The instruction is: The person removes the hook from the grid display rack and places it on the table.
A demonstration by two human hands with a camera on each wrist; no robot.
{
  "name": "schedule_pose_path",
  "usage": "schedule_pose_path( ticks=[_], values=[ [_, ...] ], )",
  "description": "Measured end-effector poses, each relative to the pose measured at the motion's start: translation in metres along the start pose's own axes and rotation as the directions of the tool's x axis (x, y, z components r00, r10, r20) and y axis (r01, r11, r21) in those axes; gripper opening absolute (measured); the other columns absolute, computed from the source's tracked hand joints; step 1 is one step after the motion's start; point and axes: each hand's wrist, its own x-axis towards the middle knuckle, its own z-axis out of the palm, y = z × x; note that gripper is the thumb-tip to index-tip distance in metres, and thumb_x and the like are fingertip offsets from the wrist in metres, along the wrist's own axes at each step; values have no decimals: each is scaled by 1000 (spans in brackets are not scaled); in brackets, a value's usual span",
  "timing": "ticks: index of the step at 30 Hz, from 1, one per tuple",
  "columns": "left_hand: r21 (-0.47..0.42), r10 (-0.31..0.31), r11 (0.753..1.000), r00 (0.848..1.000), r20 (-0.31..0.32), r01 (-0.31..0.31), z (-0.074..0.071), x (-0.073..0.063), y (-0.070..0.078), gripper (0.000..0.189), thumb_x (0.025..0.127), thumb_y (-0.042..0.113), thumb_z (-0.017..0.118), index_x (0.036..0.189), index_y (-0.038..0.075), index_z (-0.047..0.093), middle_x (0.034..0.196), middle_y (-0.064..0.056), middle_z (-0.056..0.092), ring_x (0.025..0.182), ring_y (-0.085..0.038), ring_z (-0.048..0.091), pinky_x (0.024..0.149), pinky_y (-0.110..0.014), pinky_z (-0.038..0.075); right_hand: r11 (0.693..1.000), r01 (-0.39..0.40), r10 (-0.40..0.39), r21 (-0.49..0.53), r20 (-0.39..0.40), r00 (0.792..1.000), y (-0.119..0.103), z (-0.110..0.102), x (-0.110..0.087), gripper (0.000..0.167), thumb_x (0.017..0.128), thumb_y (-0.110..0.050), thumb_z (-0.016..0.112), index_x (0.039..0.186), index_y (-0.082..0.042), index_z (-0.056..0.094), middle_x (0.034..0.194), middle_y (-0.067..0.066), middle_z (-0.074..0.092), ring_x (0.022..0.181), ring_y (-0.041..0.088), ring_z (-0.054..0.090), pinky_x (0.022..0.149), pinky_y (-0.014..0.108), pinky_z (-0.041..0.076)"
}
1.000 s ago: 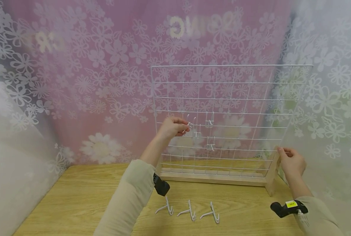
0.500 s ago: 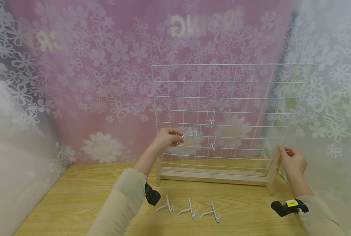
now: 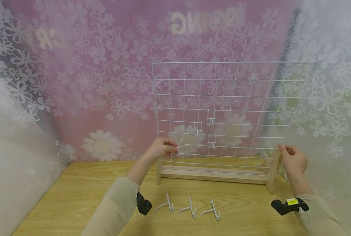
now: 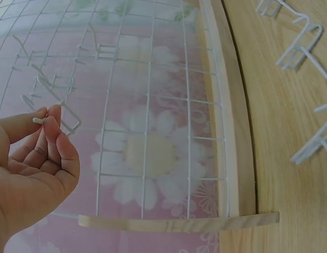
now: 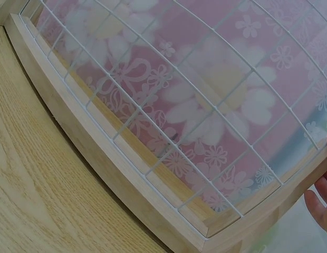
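Observation:
My left hand (image 3: 161, 148) pinches a white wire hook (image 4: 71, 114) by its prong between thumb and fingertips. The hook's open ends point at the lower left of the white wire grid (image 3: 234, 62); whether they touch it I cannot tell. At the other side, my right hand (image 3: 294, 161) grips the upright of the wooden stand (image 3: 272, 173), thumb in front; its fingers (image 5: 315, 206) show beside the wood in the right wrist view. On the grid hang an upper hook (image 3: 211, 121), a left hook (image 3: 197, 132) and a lower hook (image 3: 212, 144).
Three loose white hooks lie in a row on the wooden table in front of the stand: a left one (image 3: 168, 201), a middle one (image 3: 190, 207) and a right one (image 3: 214, 209). A pink flowered curtain (image 3: 104, 82) hangs behind the grid.
My left hand has moved down and to the left with the hook, from beside the hung hooks to the grid's lower left. My right hand has stayed on the stand.

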Motion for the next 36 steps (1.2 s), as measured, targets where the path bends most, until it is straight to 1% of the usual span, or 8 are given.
schedule_pose_path(
  ticks=[3, 7, 12, 15, 19, 23, 26, 36],
  values=[
    [-2, -5, 1000, 999, 32, 5, -1, -4, -7, 18, 87, 1, 60, 103, -8, 62, 88, -17, 67, 67, -13, 58, 66, -27, 50, 1000, -1, 1, 6, -3, 1000, 0, 0, 0, 52, 95, -41, 45, 123, 2, 55, 109, 19, 56, 83, 20, 47, 51, 16, 37],
    [16, -7, 1000, 997, 73, 5, -2, -9, -20, 20, 86, 3, 62, 103, -8, 61, 92, -20, 67, 67, -13, 59, 66, -28, 51, 1000, -2, 2, 12, -5, 1000, 0, 0, 0, 52, 94, -41, 46, 123, 1, 55, 109, 19, 56, 81, 19, 47, 50, 15, 38],
    [41, -37, 999, 995, 92, 33, -2, -16, -35, 21, 85, 3, 64, 102, -7, 62, 86, -15, 68, 68, -14, 60, 64, -27, 50, 1000, 0, 0, 8, -8, 1000, 0, 0, 1, 52, 94, -41, 46, 122, 1, 55, 108, 18, 56, 81, 19, 47, 50, 16, 37],
    [48, -21, 999, 994, 109, 16, -1, -19, -42, 20, 85, 2, 64, 102, -8, 63, 82, -10, 68, 67, -15, 60, 62, -27, 50, 1000, -3, 3, 13, -9, 1000, 1, 0, 2, 52, 94, -42, 46, 122, 1, 56, 108, 18, 56, 81, 19, 47, 50, 15, 38],
    [16, -2, 1000, 991, 136, 0, 2, -23, -50, 19, 83, 1, 65, 100, -9, 63, 79, -8, 68, 66, -15, 59, 61, -28, 49, 1000, -9, 9, 16, -7, 1000, 1, 0, 2, 52, 94, -42, 46, 122, 1, 55, 109, 19, 56, 81, 19, 47, 50, 15, 38],
    [-1, -1, 1000, 986, 166, 1, 6, -27, -57, 17, 83, 0, 65, 98, -8, 63, 78, -7, 67, 64, -14, 57, 60, -29, 47, 1000, -9, 9, 10, -5, 1000, 1, 0, 2, 53, 94, -43, 46, 122, 1, 55, 110, 20, 56, 81, 20, 48, 50, 15, 38],
    [21, 10, 1000, 983, 185, -14, 10, -29, -60, 15, 83, 0, 65, 97, -7, 64, 78, -7, 67, 64, -13, 56, 61, -28, 47, 1000, -8, 8, 6, -5, 1000, 2, 0, 2, 53, 94, -43, 46, 122, 1, 55, 110, 20, 56, 82, 20, 48, 50, 16, 37],
    [37, 51, 997, 970, 239, -62, 30, -43, -64, 13, 83, -2, 63, 94, -8, 65, 77, -10, 67, 63, -10, 56, 58, -24, 46, 1000, -12, 12, 12, -6, 1000, 2, 1, 2, 54, 94, -44, 46, 123, 1, 55, 112, 21, 56, 85, 22, 47, 51, 17, 37]
  ],
)
